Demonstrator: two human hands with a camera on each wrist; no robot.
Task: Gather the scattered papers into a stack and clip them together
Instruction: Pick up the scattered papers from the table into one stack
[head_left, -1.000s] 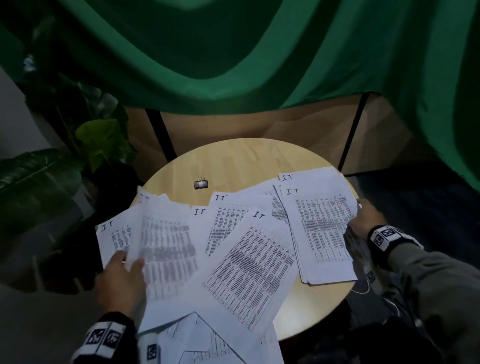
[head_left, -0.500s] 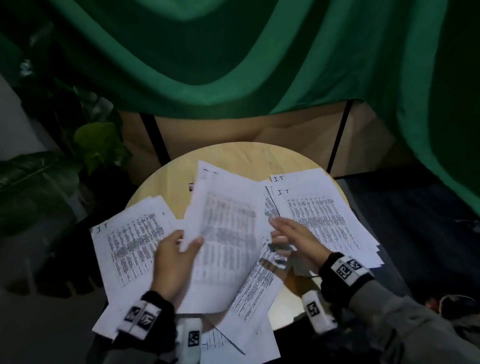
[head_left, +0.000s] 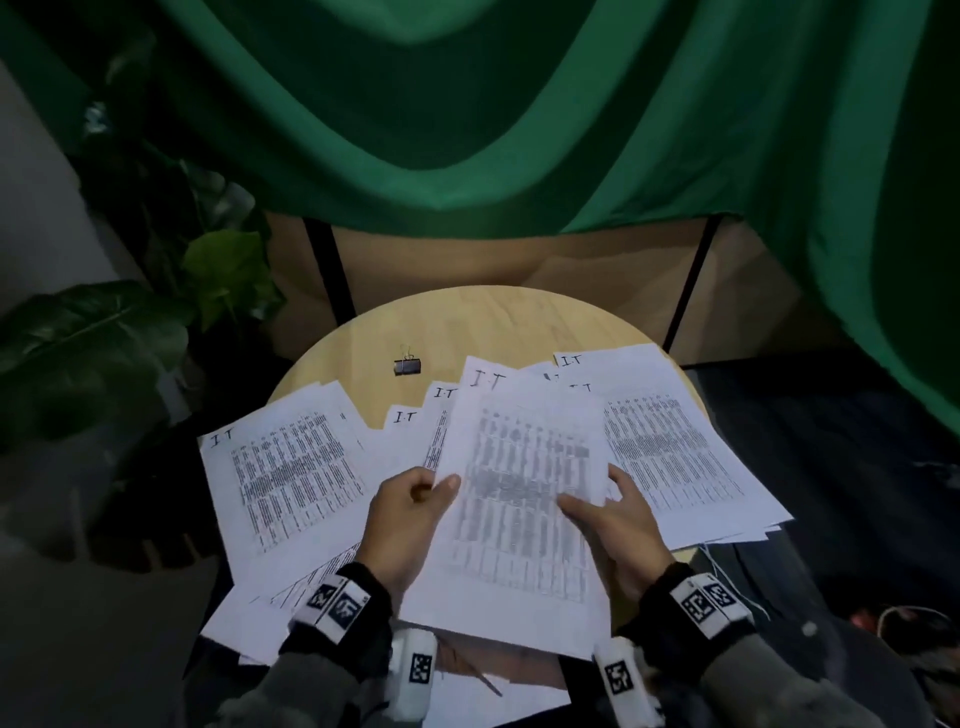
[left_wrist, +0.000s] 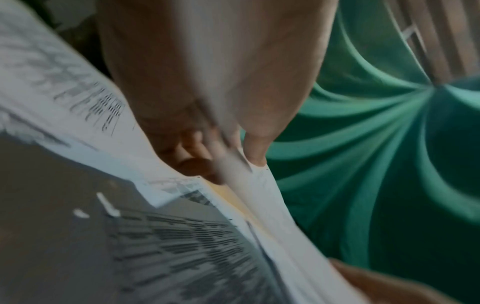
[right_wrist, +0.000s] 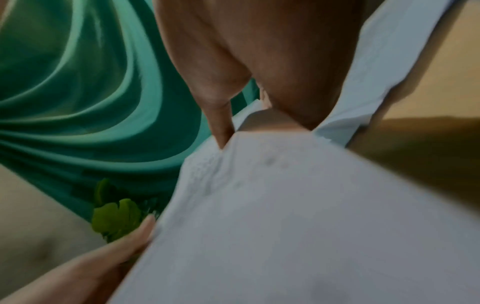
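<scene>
Both hands (head_left: 519, 525) pinching a raised paper bundle (head_left: 524, 499), binder clip (head_left: 407, 365) well beyond

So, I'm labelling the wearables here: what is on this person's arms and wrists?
Both hands, left hand and right hand, are bare. Grey sleeves, black wristbands bearing white square-code tags, and a white tagged block under each wrist.

The surface (head_left: 498, 332) is a round, light wooden top. Printed papers (head_left: 291, 478) lie spread over its near half, overlapping one another; some hang past the left, right and near edges. One batch lies at the left, another pile (head_left: 691, 467) at the right. A small black clip (head_left: 407, 365) sits on bare wood at the far side, apart from the papers.
</scene>
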